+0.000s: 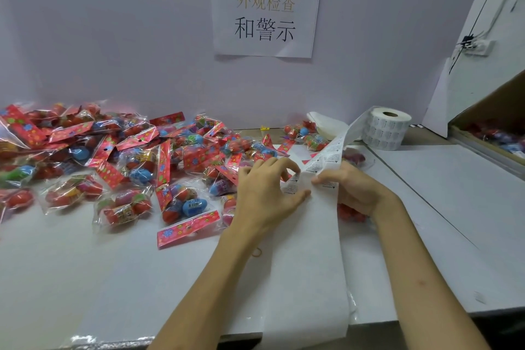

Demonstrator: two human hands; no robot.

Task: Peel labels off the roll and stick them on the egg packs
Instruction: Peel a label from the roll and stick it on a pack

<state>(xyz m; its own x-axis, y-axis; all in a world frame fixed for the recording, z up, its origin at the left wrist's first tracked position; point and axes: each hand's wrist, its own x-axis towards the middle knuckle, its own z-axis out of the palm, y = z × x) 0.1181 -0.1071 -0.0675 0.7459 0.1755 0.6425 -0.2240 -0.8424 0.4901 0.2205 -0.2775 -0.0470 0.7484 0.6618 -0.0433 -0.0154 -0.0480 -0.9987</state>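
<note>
A white label roll [387, 128] stands at the back right of the table. Its strip of printed labels [326, 158] runs down toward me, and the bare backing paper [306, 264] trails over the front edge. My left hand [267, 193] holds the strip's left side, fingers curled over it. My right hand [352, 187] pinches a label at the strip's right side. Several egg packs [127, 159] in clear bags with red headers lie heaped on the left. One egg pack [350, 212] lies partly hidden under the strip and my right hand.
A paper sign [265, 11] hangs on the back wall. An open cardboard box [494, 128] holding more packs stands at the right. A white bag [326, 123] lies behind the roll. A rubber band [256, 252] lies near my left wrist.
</note>
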